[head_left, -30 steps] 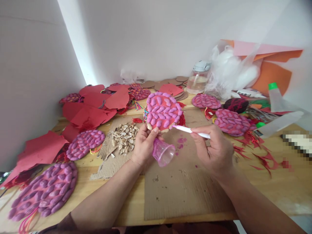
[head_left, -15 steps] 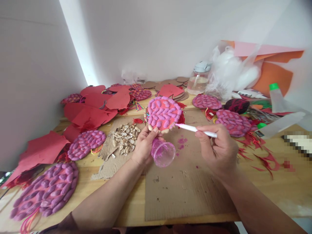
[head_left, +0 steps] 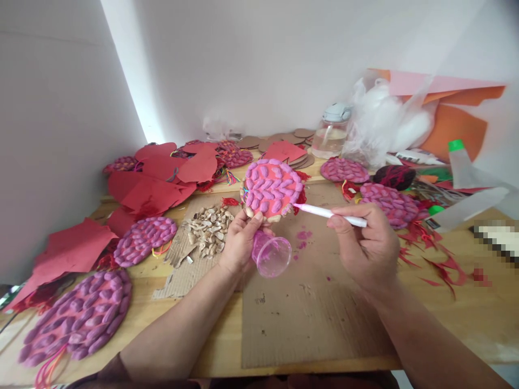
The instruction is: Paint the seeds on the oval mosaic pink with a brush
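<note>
My left hand (head_left: 240, 243) pinches the lower rim of a round red disc (head_left: 284, 201) covered in peanut shells, held up facing me. Most of its shells are pink; a few along the bottom rim are bare tan. The same hand also grips a clear plastic cup (head_left: 274, 257), tilted with its mouth toward me and smeared pink inside. In my right hand (head_left: 367, 246) is a white felt-tip pen (head_left: 320, 211), fingers closed round its barrel. Its pink tip is at the disc's lower right edge; I cannot tell whether it touches.
Loose peanut shells (head_left: 207, 229) lie on cardboard at the left. Under my hands is a paint-spotted cardboard sheet (head_left: 312, 313). Finished pink discs (head_left: 81, 316), red paper (head_left: 150, 189), a jar (head_left: 330, 135) and glue bottles (head_left: 462, 162) stand around on the wooden table.
My right hand and the pen have shifted slightly right, with the tip moving a little away from the bottom rim. The disc and cup stay almost still in my left hand.
</note>
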Tool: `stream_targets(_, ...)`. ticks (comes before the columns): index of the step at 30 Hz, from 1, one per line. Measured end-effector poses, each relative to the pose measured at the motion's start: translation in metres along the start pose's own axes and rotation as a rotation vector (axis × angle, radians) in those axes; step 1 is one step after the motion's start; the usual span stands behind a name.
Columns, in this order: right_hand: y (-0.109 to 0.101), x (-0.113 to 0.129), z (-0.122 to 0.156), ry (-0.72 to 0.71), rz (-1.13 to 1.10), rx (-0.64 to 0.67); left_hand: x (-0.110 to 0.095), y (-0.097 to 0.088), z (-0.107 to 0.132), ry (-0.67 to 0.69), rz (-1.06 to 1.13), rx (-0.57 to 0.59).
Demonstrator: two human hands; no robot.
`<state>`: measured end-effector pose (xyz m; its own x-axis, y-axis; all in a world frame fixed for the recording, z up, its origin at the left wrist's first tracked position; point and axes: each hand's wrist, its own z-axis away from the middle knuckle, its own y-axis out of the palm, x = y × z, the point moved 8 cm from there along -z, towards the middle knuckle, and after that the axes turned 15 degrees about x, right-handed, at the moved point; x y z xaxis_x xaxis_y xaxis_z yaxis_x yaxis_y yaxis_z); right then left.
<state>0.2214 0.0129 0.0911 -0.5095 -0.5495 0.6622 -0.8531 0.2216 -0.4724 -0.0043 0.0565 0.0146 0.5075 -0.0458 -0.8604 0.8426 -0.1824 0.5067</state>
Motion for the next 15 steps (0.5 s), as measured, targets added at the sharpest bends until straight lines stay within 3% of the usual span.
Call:
stream_targets(4, 0.008, 0.008, -0.002, -0.039, 0.070, 0.095, -0.003, 0.003, 0.002, 0.041, -0.054, 0.021)
stream_targets(9, 0.002, 0.010, -0.002, -0.070, 0.185, 0.018, -0.006, 0.002, 0.003, 0.111, -0.134, 0.021)
stream_targets(15, 0.006, 0.022, 0.001, -0.133, 0.190, 0.036, -0.012, 0.002, 0.002, 0.164, -0.264, 0.021)
